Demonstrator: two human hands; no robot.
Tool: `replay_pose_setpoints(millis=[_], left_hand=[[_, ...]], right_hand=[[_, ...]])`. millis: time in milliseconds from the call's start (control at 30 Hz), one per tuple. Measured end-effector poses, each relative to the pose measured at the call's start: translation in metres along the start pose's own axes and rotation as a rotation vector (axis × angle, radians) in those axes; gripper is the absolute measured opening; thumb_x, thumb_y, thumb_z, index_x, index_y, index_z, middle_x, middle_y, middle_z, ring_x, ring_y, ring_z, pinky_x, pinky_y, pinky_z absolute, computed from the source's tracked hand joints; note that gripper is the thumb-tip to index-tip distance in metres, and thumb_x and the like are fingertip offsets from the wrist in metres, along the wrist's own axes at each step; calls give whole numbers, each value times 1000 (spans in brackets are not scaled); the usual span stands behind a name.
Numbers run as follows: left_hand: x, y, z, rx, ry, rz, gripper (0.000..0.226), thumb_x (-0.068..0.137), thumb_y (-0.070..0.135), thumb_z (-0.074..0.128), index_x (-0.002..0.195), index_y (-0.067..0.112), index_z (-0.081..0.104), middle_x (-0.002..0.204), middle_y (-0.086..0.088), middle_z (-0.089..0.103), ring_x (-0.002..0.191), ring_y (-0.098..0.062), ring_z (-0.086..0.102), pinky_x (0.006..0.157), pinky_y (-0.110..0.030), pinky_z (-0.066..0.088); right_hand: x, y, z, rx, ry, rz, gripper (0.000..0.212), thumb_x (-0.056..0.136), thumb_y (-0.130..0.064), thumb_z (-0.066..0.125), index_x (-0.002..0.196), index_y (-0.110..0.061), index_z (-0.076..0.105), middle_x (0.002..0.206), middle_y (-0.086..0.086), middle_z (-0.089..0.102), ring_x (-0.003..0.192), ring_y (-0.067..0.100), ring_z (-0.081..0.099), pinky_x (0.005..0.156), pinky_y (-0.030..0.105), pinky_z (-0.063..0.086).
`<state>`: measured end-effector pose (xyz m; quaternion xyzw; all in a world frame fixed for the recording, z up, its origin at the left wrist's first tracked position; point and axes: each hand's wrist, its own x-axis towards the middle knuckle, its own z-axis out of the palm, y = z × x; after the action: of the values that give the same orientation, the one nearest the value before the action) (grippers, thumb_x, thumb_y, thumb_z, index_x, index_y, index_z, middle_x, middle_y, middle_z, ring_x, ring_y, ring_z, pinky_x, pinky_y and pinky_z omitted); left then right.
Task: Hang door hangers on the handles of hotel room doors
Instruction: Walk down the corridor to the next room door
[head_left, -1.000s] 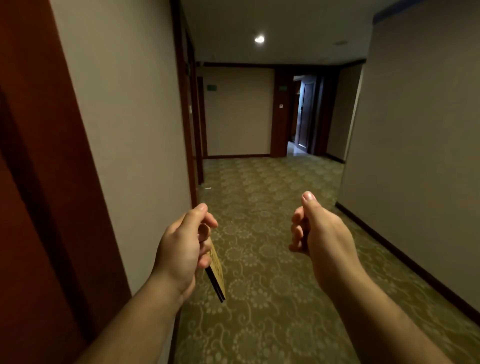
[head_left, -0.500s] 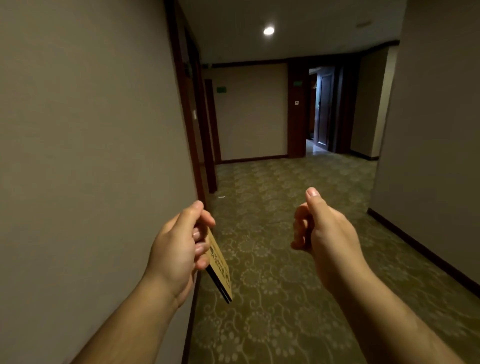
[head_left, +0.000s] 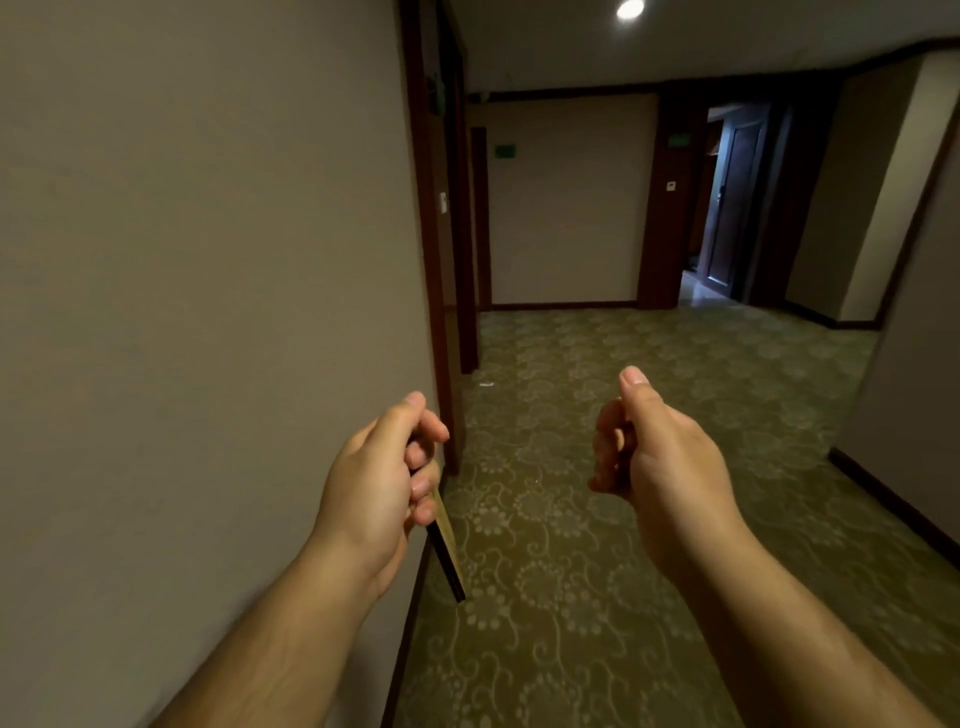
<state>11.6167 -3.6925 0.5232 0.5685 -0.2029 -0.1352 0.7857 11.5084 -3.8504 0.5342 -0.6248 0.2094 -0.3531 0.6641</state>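
My left hand (head_left: 384, 483) is closed around a thin stack of tan door hangers (head_left: 448, 548), seen almost edge-on and slanting down to the right below my fingers. My right hand (head_left: 649, 447) is held out at the same height, fingers curled in and thumb up, with nothing in it. A dark wooden door frame (head_left: 431, 260) stands in the left wall just ahead of my left hand; its door and handle are hidden. A farther dark door (head_left: 732, 202) shows at the back right, its handle too small to make out.
A beige wall (head_left: 208, 312) runs close along my left. Green patterned carpet (head_left: 597, 519) covers the corridor floor ahead. Another beige wall with dark baseboard (head_left: 893, 504) closes the right side. A small white scrap (head_left: 487, 384) lies on the carpet near the left door frame.
The view has advanced down the corridor: the red door frame on my left has passed out of sight and the left-wall frame ahead is nearer. Both hands keep their pose; the hangers look more edge-on.
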Motion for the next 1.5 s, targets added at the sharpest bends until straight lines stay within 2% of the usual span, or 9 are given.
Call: replay_pose_setpoints(millis=[267, 533, 667, 833, 933, 1000, 1133, 1367, 1500], left_hand=[[169, -17, 0, -1, -45, -14, 39, 97, 36, 49, 64, 21, 61, 58, 6, 34, 45, -8, 29, 38, -22, 25], [299, -39, 7, 1, -79, 17, 37, 98, 36, 49, 67, 19, 60, 58, 5, 34, 45, -8, 29, 37, -21, 26], [370, -58, 12, 14, -61, 20, 38, 98, 37, 48, 66, 21, 60, 58, 5, 34, 45, -9, 30, 37, -22, 25], [465, -70, 31, 60, -24, 63, 35, 100, 35, 45, 73, 16, 56, 60, 4, 32, 46, -9, 28, 37, -22, 25], [526, -70, 41, 63, 14, 54, 37, 101, 34, 44, 71, 15, 55, 58, 3, 32, 43, -10, 28, 35, -20, 25], [564, -73, 47, 71, 46, 55, 39, 100, 34, 44, 67, 17, 55, 56, 4, 33, 42, -10, 29, 35, -20, 27], [619, -87, 58, 133, 92, 81, 35, 99, 31, 43, 68, 17, 53, 57, 4, 33, 47, -12, 28, 40, -26, 28], [727, -117, 78, 125, 71, 81, 33, 99, 31, 44, 72, 15, 53, 60, 2, 34, 49, -11, 30, 42, -24, 29], [809, -128, 80, 99, 41, 90, 34, 100, 34, 43, 72, 17, 52, 60, 3, 33, 48, -10, 29, 41, -22, 27]], right_hand=[[141, 7, 54, -50, 69, -53, 47, 97, -54, 43, 75, -16, 60, 60, -1, 51, 56, 14, 48, 62, 35, 47], [266, 36, 84, -45, 108, -46, 47, 96, -54, 44, 73, -17, 60, 61, 0, 51, 56, 14, 48, 63, 36, 47], [335, 61, 98, -19, 59, -43, 45, 98, -49, 43, 74, -14, 57, 64, 4, 47, 56, 16, 45, 61, 35, 44], [449, 72, 109, 64, 32, -56, 45, 97, -51, 46, 69, -17, 57, 62, 2, 47, 55, 15, 45, 57, 33, 43], [517, 74, 119, 101, -15, -51, 48, 96, -52, 46, 63, -20, 58, 56, -1, 50, 53, 13, 47, 59, 35, 43], [558, 78, 126, 94, -49, -57, 49, 96, -53, 46, 61, -22, 59, 55, -1, 51, 54, 15, 48, 62, 38, 43], [620, 91, 137, 61, -88, -40, 48, 96, -55, 43, 71, -18, 61, 61, 1, 54, 60, 18, 51, 64, 39, 45], [724, 113, 151, -7, -83, -49, 49, 97, -52, 42, 71, -16, 60, 58, -1, 53, 54, 12, 51, 60, 34, 47], [795, 116, 173, -44, -71, -136, 49, 98, -51, 42, 69, -15, 58, 58, 1, 47, 54, 16, 45, 60, 36, 44]])
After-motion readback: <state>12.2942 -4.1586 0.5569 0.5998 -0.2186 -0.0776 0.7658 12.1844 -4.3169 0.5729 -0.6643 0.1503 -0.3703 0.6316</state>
